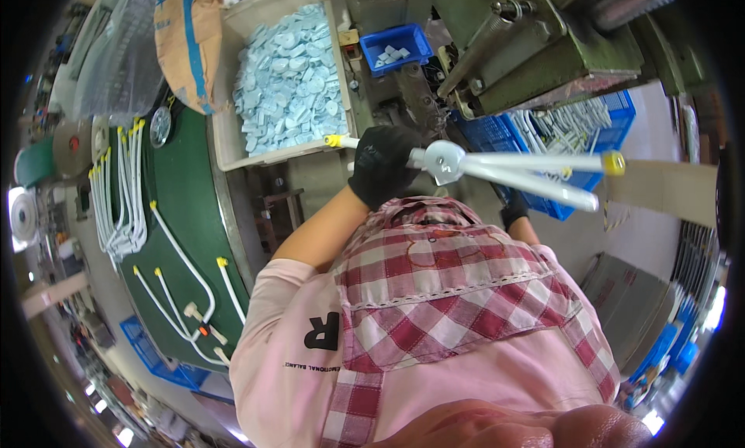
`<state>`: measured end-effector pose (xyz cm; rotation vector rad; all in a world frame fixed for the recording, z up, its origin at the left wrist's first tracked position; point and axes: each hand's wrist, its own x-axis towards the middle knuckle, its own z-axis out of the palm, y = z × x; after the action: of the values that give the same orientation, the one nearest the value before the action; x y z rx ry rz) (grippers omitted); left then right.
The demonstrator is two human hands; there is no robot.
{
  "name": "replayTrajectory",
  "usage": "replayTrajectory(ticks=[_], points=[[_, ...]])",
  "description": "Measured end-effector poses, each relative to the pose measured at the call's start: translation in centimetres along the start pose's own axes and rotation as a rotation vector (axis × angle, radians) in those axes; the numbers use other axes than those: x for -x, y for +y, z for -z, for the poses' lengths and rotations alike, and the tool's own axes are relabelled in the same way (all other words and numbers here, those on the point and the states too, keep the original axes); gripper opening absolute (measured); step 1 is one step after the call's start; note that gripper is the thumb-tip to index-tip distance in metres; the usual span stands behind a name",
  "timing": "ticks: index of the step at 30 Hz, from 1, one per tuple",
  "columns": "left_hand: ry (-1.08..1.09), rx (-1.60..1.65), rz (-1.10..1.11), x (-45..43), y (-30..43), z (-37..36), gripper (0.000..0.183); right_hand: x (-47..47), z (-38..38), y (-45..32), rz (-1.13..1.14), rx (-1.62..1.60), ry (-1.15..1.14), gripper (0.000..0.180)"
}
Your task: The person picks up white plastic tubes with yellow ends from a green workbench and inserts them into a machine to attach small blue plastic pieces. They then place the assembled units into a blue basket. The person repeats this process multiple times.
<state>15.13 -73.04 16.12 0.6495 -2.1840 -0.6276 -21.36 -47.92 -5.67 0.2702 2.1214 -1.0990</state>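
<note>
My left hand (384, 162), in a black glove, grips an assembly of white tubes (524, 180) above the apron. A round pale joint piece (444, 161) sits around the tubes just right of the fingers. Two tube legs spread from it to the right, one with a yellow end cap (614, 163). Another yellow-capped end (332, 140) sticks out left of the glove. Lower down, my right hand (514, 210), also black-gloved, is beside a blue plastic crate (620, 116) of white tubes. Its fingers are partly hidden, and whether it holds anything is unclear.
A large pale bin (279, 160) of light-blue plastic pieces stands ahead on the left. Behind it is a small blue bin (396, 63). A green machine (559, 58) rises at the upper right. Bent white tubes (125, 209) lie on the green-topped table (180, 174) at left.
</note>
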Motion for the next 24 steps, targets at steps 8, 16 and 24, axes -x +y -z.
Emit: replayTrajectory(ticks=[8,16,24], points=[[-0.196,0.017,0.039,4.7,0.7,0.3,0.038,-6.1,-2.9,-0.6,-0.119,-0.488,-0.112,0.047],[-0.514,0.196,0.157,3.9,-2.8,0.4,0.044,-8.5,1.8,-2.2,-0.058,-0.604,-0.034,0.031],[-0.799,-0.363,0.796,4.1,-24.3,0.9,0.036,-4.4,8.3,-1.1,0.693,0.219,0.181,0.028]])
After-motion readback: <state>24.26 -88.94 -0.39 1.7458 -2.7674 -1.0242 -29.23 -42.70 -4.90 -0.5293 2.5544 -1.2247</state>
